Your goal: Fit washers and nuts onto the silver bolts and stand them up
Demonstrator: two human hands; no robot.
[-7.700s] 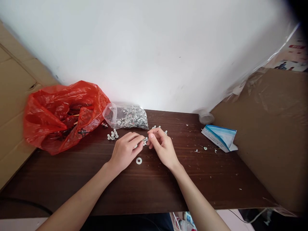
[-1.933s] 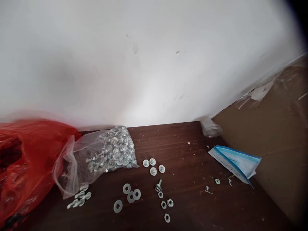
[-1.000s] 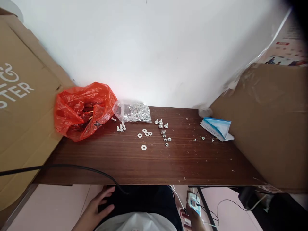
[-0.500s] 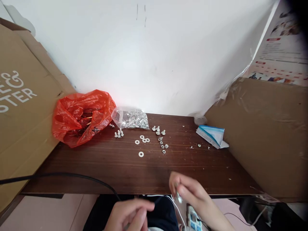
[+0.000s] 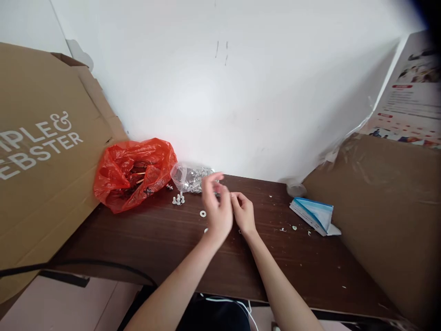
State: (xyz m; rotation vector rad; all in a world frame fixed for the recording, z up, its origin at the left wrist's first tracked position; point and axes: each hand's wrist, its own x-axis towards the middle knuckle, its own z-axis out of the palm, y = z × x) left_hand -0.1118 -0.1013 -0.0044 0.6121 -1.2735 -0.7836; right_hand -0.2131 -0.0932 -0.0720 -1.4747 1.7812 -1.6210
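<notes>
My left hand [image 5: 217, 209] is raised over the middle of the table, slightly blurred, with its fingers apart and curved. Right beside it, my right hand [image 5: 244, 214] has thumb and fingertips pinched together; whatever they grip is hidden. Both hands cover most of the washers, nuts and bolts seen there earlier. One flat washer [image 5: 203, 214] shows left of my left wrist, and the edge of another peeks out below it. A small cluster of bolts [image 5: 178, 199] stands farther left. Behind my left hand lies a clear plastic bag [image 5: 188, 178] of metal hardware.
A red plastic bag [image 5: 138, 174] with dark contents sits at the back left, against a cardboard box [image 5: 37, 138]. On the right are a blue-and-white packet [image 5: 312, 216], a clear round container [image 5: 296, 189] and small scraps. A black cable [image 5: 86, 262] crosses the front left.
Both hands have moved from the table's front edge to its middle and come together. A small silvery metal piece in my right hand is now out of sight. The camera view has shifted.
</notes>
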